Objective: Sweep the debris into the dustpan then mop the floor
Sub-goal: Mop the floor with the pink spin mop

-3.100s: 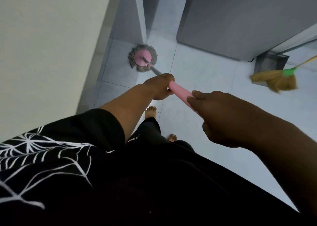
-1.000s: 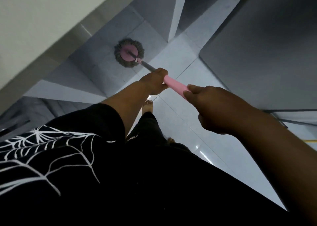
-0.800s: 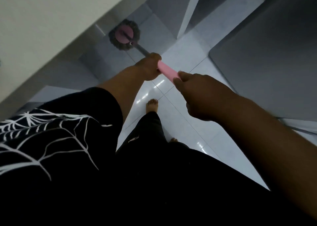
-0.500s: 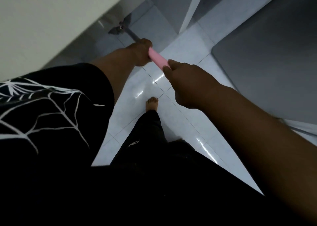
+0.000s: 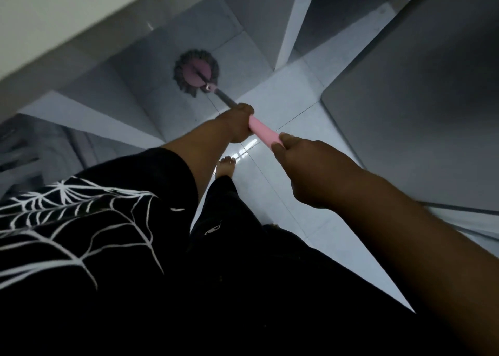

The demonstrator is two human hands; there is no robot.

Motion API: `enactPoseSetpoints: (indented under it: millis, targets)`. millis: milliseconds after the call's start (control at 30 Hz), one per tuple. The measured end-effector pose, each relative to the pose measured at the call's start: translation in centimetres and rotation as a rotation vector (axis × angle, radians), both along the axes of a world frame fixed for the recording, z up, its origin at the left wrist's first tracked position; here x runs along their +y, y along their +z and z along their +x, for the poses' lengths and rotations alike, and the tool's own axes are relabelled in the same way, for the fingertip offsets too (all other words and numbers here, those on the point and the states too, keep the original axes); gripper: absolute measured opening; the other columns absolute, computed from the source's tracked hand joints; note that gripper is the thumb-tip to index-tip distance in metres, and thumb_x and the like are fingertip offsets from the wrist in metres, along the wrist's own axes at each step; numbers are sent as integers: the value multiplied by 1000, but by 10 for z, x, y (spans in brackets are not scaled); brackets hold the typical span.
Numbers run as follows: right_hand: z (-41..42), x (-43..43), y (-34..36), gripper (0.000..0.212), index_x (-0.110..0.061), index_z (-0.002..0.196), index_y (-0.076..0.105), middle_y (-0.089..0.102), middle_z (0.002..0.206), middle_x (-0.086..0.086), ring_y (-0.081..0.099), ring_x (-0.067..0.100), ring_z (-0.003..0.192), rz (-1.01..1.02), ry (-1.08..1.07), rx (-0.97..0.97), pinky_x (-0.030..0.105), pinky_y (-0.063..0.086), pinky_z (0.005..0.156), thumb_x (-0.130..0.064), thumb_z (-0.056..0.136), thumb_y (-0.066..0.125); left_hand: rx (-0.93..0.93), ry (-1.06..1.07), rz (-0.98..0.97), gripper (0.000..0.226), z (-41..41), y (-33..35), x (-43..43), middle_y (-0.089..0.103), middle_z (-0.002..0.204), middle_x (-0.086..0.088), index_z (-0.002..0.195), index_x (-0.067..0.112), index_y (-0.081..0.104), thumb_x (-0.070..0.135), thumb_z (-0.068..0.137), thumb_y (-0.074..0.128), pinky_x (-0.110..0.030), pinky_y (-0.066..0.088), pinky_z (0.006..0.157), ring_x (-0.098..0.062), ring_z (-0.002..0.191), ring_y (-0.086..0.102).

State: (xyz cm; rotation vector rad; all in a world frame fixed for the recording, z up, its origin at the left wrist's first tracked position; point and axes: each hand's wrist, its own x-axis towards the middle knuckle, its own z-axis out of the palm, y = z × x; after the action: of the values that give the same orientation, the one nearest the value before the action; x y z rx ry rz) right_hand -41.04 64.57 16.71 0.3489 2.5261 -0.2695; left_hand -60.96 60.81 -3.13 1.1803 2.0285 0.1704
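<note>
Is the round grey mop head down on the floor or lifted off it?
Down. The round grey mop head lies spread flat on the grey floor tiles, its pink disc facing up.

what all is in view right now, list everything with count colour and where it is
mop head: 1, grey strands around a pink disc, flat on the floor near the base of the wall, upper middle
mop handle: 1, pink grip with a grey metal shaft running down to the head, centre
floor: 1, pale glossy tiles, centre and right
wall: 1, off-white, upper left
large panel: 1, grey, right side; whether door or appliance cannot be told
left hand: 1, closed on the handle, lower down the grip
right hand: 1, closed on the grip's upper end
bare foot: 1 clearly seen, on the tiles below the hands
clothing: black with white web print, bottom left
</note>
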Motion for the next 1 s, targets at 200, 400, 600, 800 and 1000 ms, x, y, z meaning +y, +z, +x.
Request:
enactPoseSetpoints:
  millis: [200,400,600,800,1000]
  targets:
    - [107,-30,29,55,-10,137,41,46,136,12,60,28,82,-7,46,-70,33,50,64,-3,83,50,-25,3,37,49,112,18,-46,48,135,-10,129,11,46,31,89,66,-39,47,95,-31,112,57]
    - [144,-35,50,64,-14,144,36,44,142,8,63,29,95,11,89,-78,39,56,74,-6,83,50,-19,14,73,44,152,39,-67,50,133,-7,127,14,47,34,91,63,-40,48,89,-29,109,58]
    - [107,-28,52,63,-17,145,38,41,149,6,61,26,102,17,130,-55,35,54,80,-11,83,53,-61,96,94,36,124,42,-69,53,129,-6,123,16,48,31,93,61,-45,51,92,-29,107,59]
    - [29,-14,38,62,-16,146,38,40,152,5,61,25,104,19,173,-24,30,50,80,-14,86,57,-71,199,130,39,51,21,-60,51,130,-7,124,15,47,27,91,63,-38,49,87,-29,105,59]
    - [-73,-11,9,58,-10,141,43,45,145,13,62,31,98,11,207,10,33,51,75,-9,84,56,-49,286,103,40,-56,-7,-60,54,124,-9,121,21,45,27,88,67,-35,49,86,-26,102,58]
